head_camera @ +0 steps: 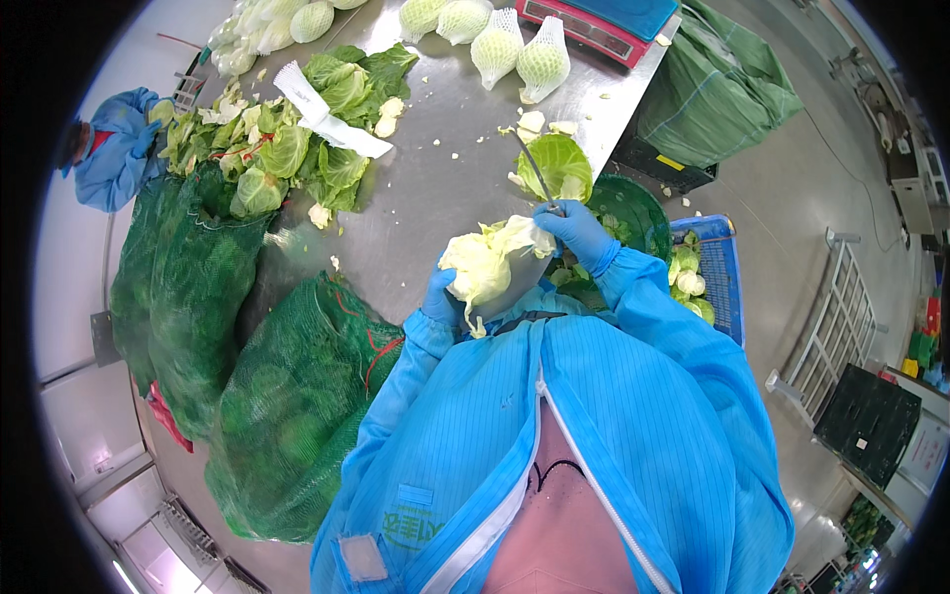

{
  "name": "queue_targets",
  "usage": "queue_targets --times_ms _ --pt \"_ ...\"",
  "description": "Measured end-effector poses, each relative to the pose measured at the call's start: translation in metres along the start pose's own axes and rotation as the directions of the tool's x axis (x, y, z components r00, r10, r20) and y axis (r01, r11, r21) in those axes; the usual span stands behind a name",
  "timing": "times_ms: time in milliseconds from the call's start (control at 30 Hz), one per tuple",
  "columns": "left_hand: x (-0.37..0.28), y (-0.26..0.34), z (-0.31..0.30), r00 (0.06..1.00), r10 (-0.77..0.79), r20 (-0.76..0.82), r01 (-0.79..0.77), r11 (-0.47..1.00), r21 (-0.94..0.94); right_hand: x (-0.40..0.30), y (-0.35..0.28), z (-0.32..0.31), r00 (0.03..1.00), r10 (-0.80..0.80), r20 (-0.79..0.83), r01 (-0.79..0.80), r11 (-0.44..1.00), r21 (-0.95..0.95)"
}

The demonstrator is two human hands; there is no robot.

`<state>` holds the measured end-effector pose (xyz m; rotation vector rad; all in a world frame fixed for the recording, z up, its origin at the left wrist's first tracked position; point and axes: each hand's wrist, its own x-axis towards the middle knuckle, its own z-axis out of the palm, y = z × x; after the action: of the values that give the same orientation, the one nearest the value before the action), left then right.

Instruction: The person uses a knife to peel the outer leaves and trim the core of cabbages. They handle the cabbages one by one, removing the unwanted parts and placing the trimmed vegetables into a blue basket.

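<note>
My left hand, in a blue glove, cups a pale, stripped cabbage head just in front of my jacket. A torn pale leaf stretches from the head to my gloved right hand. That hand grips a knife whose narrow blade points away toward the table. Whether the fingers also pinch the leaf is hard to see. Beyond the blade, a loose green cabbage leaf lies on the steel table near pale trimmings.
Foam-netted cabbages and a red scale stand at the back. Leaves pile up left, near another person. Full green mesh sacks stand left. A green basket and blue crate are right.
</note>
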<state>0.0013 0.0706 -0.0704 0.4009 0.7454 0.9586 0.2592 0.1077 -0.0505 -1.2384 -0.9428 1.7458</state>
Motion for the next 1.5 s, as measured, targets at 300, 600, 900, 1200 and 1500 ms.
queue_targets --times_ms 300,600,900,1200,1500 --pt "-0.004 -0.001 0.009 0.966 0.258 0.023 -0.259 0.956 0.137 -0.024 -0.015 -0.02 0.978 0.032 -0.208 -0.056 0.992 -0.11" --pt "-0.003 0.009 0.005 0.898 0.403 0.177 -0.439 0.788 0.432 -0.047 -0.029 -0.004 0.911 -0.267 -0.313 -0.1 0.596 -0.797" --pt "-0.009 0.012 0.036 0.84 0.451 0.302 -0.542 0.683 0.489 -0.047 -0.042 0.055 0.921 -0.365 0.134 0.38 0.769 -0.514" --pt "-0.007 0.011 0.032 0.792 0.519 0.322 -0.599 0.557 0.575 -0.05 -0.032 0.053 0.905 -0.426 0.006 0.373 0.784 -0.496" --pt "-0.007 0.011 0.028 0.806 0.487 0.337 -0.565 0.459 0.686 -0.049 -0.03 0.056 0.888 -0.458 0.042 0.383 0.688 -0.616"
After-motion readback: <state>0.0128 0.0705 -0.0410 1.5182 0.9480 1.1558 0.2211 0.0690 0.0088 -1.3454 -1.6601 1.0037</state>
